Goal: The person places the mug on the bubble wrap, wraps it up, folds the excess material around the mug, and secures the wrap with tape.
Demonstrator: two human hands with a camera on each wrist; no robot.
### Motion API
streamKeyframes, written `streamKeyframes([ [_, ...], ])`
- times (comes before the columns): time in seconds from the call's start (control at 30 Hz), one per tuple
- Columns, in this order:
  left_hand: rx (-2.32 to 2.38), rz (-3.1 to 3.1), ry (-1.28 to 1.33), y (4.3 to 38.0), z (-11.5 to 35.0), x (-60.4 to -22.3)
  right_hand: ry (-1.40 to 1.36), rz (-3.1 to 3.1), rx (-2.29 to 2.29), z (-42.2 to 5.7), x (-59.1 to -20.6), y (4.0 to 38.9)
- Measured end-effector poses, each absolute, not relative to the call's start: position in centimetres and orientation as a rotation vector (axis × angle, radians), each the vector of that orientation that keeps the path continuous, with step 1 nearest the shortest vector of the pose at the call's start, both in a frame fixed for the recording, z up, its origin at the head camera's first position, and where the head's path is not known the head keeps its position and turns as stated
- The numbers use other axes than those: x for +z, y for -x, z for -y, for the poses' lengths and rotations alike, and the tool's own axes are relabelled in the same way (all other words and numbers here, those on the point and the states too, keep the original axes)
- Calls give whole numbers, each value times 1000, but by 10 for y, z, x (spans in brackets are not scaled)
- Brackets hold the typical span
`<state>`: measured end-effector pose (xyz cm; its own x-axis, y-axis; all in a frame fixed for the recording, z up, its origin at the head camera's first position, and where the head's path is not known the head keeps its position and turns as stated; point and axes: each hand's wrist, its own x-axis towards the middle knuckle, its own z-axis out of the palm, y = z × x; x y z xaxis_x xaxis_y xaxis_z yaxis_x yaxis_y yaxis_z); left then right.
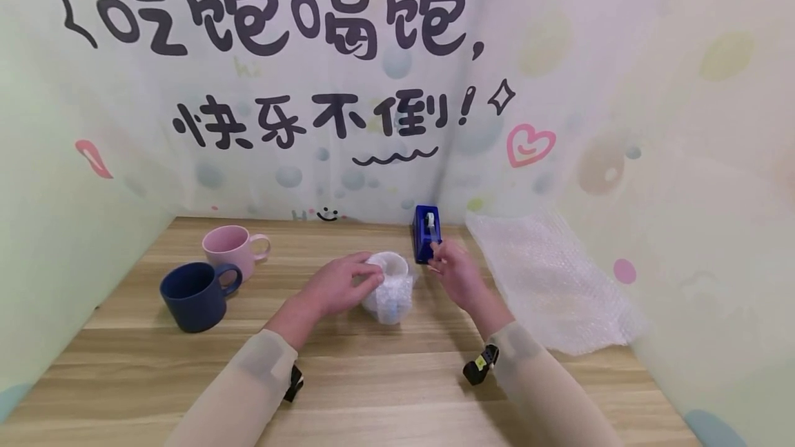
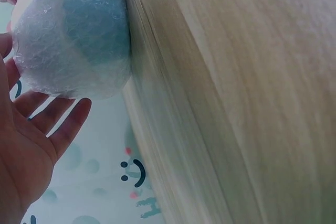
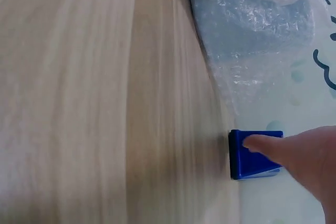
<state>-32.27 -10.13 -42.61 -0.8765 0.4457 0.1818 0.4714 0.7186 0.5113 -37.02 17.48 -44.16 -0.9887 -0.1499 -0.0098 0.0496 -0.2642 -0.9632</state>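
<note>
A cup wrapped in bubble wrap [image 1: 394, 301] stands upright on the wooden table, its round opening facing up. My left hand [image 1: 335, 287] holds it from the left; the left wrist view shows several spread fingers [image 2: 71, 127] against its side. To the right of the cup sits a blue tape dispenser [image 1: 421, 240] with a white roll in it. My right hand [image 1: 462, 280] is at its front, where thumb and fingers pinch the tape end. In the right wrist view the thumb [image 3: 262, 144] covers part of the dispenser [image 3: 247, 167]; the tape itself is hidden there.
A pink mug [image 1: 228, 248] and a dark blue mug [image 1: 195, 299] stand at the left of the table [image 1: 385, 392], handles toward the right. A sheet of bubble wrap [image 1: 553, 288] lies at the right, against the wall. A printed wall covering [image 1: 298, 185] closes off the back.
</note>
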Motion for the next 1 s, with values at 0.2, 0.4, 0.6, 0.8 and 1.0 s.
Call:
streamKeyframes([
  [0.2, -873, 2885, 758, 323, 101, -427, -80, -2117, -2175, -178, -424, 349],
  [0.4, -873, 2884, 751, 322, 101, -425, -256, -2261, -1972, -177, -423, 325],
  [0.6, -860, 2874, 767, 324, 101, -427, -311, -2324, -1811, -178, -449, 313],
  [0.8, -866, 2887, 753, 324, 99, -426, -306, -2335, -1612, -183, -460, 320],
  [1.0, -878, 2892, 739, 323, 100, -425, -251, -2419, -1311, -186, -454, 335],
])
